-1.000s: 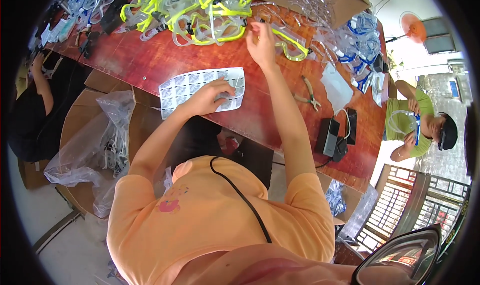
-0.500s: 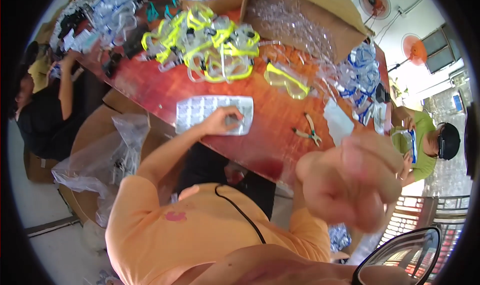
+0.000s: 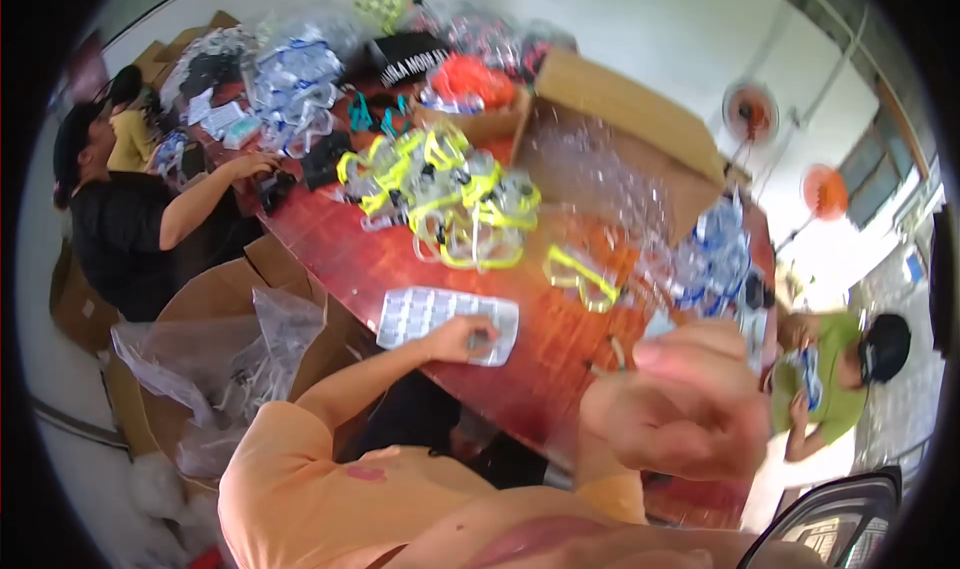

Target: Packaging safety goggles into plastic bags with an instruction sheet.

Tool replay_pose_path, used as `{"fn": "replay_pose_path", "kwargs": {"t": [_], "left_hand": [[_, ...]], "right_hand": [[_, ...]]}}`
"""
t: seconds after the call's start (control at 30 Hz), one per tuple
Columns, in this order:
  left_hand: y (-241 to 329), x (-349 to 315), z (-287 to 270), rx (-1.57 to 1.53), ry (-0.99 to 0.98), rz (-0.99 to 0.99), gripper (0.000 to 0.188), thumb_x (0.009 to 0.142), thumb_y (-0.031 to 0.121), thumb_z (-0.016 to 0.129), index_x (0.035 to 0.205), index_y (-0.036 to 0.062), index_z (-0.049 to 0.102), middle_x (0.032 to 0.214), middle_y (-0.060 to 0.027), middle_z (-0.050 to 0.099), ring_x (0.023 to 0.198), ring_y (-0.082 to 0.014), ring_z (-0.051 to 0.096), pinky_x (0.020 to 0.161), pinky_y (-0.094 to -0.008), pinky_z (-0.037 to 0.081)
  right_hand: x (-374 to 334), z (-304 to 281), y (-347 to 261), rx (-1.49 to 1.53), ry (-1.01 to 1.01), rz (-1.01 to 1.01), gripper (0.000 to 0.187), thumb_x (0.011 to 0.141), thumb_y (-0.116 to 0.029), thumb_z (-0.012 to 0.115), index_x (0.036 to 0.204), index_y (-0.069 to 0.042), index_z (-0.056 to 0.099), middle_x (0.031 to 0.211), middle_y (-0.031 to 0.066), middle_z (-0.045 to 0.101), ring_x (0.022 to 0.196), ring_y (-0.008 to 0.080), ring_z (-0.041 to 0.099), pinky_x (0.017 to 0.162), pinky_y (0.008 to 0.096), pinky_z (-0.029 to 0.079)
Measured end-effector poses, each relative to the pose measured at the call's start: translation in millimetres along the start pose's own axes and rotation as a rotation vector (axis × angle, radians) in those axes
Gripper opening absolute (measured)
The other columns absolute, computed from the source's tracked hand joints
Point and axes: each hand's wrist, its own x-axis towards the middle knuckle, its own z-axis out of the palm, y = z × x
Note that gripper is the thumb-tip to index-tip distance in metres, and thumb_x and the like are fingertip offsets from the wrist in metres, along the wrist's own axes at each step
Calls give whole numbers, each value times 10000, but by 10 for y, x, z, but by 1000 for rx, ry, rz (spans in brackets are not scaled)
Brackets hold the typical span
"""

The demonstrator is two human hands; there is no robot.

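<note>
My left hand (image 3: pixel 462 339) rests on a pale printed sheet (image 3: pixel 412 311) with a grid of small rectangles, lying at the near table edge. Its fingers are curled together; whatever they pinch, if anything, is hidden. Close to the camera, my right hand (image 3: pixel 680 404) is raised with bent, closed fingers, blurred, and I cannot make out anything in it. Just behind it, the pliers (image 3: pixel 606 357) show only in part. Beyond the sheet lies a single yellow-framed diving mask (image 3: pixel 584 279). A heap of similar yellow masks (image 3: pixel 440 194) sits farther back.
A large cardboard box (image 3: pixel 620 104) with clear plastic pieces stands at the back. Blue-trimmed masks (image 3: pixel 715 249) are piled at right. A plastic-lined carton (image 3: pixel 165 409) stands left of me. A person in black (image 3: pixel 125 229) and one in green (image 3: pixel 840 374) sit nearby.
The view has tilted up, so the table sits lower in it. My right hand stays raised, now covering most of the pliers. The person in black now reaches to black items on the table.
</note>
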Motion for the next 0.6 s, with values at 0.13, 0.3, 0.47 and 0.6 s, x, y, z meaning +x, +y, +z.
{"fn": "replay_pose_path", "kwargs": {"t": [0.13,0.3,0.47,0.6], "left_hand": [[205,-250,-93,-6,-73,-17,271,737,49,751,981,22,636,1047,-132,686,1001,-278,658,867,-360,515],[273,-406,-192,7,-42,-19,280,733,56,753,985,13,637,1043,-132,687,989,-284,658,857,-368,516],[236,-478,-244,16,-73,-52,245,735,48,749,949,9,636,1011,-127,685,972,-282,663,855,-366,519],[125,-524,-265,-30,-30,-5,230,735,43,748,932,11,635,1003,-127,684,970,-280,666,855,-366,521]], "right_hand": [[-11,-79,-211,73,23,42,221,1034,-288,448,1184,-128,438,694,77,648,543,211,574,488,315,422],[-192,214,-106,44,-112,-93,310,977,-224,444,995,58,571,632,113,565,485,166,493,457,276,382],[-1118,1220,789,42,-345,362,367,937,-166,615,1230,51,570,830,111,654,728,208,639,698,311,521],[-1866,1676,1446,-140,-697,521,554,914,-174,644,1380,22,420,1246,214,536,1118,338,553,949,395,454]]}}
